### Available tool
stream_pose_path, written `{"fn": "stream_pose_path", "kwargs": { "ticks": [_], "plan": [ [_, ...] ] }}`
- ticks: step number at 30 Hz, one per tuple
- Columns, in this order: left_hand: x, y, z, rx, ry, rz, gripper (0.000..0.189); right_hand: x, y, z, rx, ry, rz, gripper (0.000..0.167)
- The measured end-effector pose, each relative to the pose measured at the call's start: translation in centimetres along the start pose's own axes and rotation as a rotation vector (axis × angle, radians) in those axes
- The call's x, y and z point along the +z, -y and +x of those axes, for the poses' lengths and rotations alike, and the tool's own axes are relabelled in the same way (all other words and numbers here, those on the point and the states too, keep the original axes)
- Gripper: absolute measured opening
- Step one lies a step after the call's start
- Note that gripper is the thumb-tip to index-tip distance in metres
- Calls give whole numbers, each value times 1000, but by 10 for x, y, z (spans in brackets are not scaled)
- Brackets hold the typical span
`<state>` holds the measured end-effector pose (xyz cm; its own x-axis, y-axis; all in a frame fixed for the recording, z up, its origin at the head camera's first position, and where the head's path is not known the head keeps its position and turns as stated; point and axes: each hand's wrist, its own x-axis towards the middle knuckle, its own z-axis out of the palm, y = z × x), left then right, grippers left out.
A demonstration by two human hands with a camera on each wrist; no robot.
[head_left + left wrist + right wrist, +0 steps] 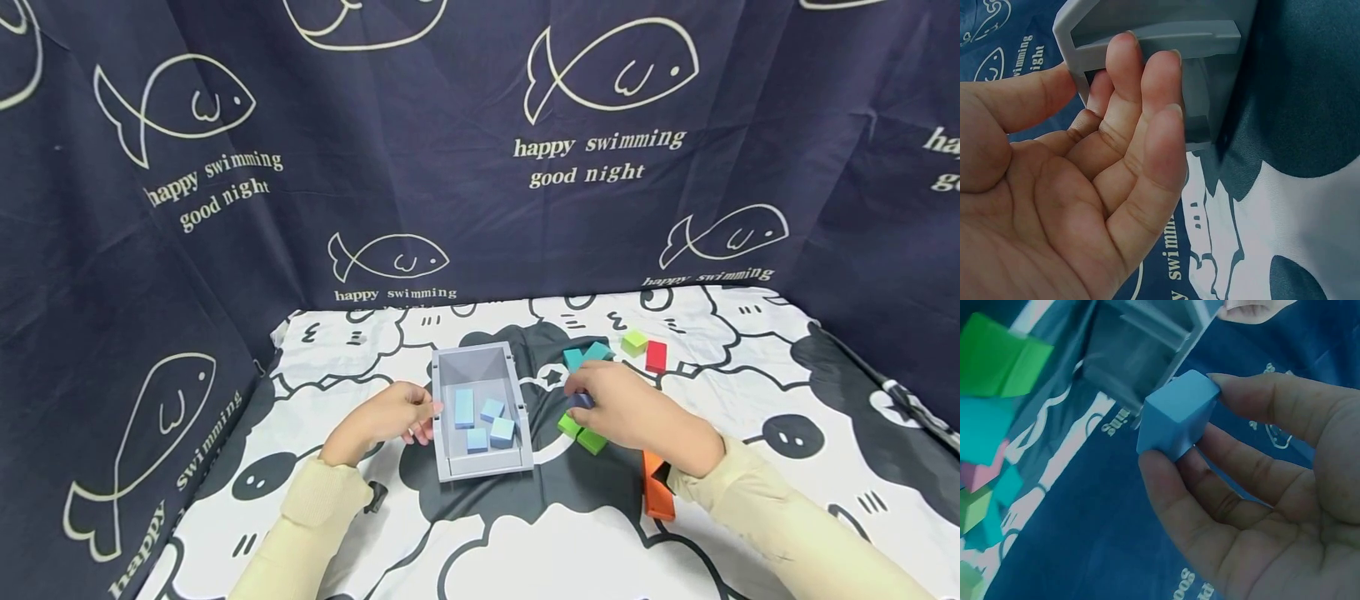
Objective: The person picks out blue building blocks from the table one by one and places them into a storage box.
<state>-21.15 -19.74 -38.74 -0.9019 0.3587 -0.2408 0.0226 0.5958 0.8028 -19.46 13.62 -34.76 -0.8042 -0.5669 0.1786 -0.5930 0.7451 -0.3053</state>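
A grey plastic bin (480,479) lies in the middle of the cloth with several light blue blocks (464,408) inside. At its left side, my left hand (393,412) grips the rim; in the left wrist view the thumb and curled fingers (1160,147) hold that edge. To the right of the bin, my right hand (618,404) pinches a blue block (1179,412) between thumb and fingertips, as the right wrist view shows. Near this hand lie green blocks (592,441) and teal blocks (597,351). The head view shows only a dark bit of the held block.
Farther right are a yellow-green block (634,342) and a red block (656,357). An orange piece (658,496) lies partly under the right forearm. A small black object (377,497) sits beside the left sleeve. Dark fish-print curtains (480,183) stand behind and at both sides.
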Motion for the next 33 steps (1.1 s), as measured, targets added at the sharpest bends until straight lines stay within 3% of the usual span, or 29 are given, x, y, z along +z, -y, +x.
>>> {"fn": "stream_pose_path", "kwargs": {
  "ticks": [9,17,33],
  "plan": [
    [1,-1,-2,11,-13,10,25,8,21,13,-72,-35,47,17],
    [2,-1,-2,7,-17,3,25,25,43,28,-118,-7,56,19],
    [2,-1,-1,11,-12,2,25,44,61,45,-168,12,72,18]
  ]
}}
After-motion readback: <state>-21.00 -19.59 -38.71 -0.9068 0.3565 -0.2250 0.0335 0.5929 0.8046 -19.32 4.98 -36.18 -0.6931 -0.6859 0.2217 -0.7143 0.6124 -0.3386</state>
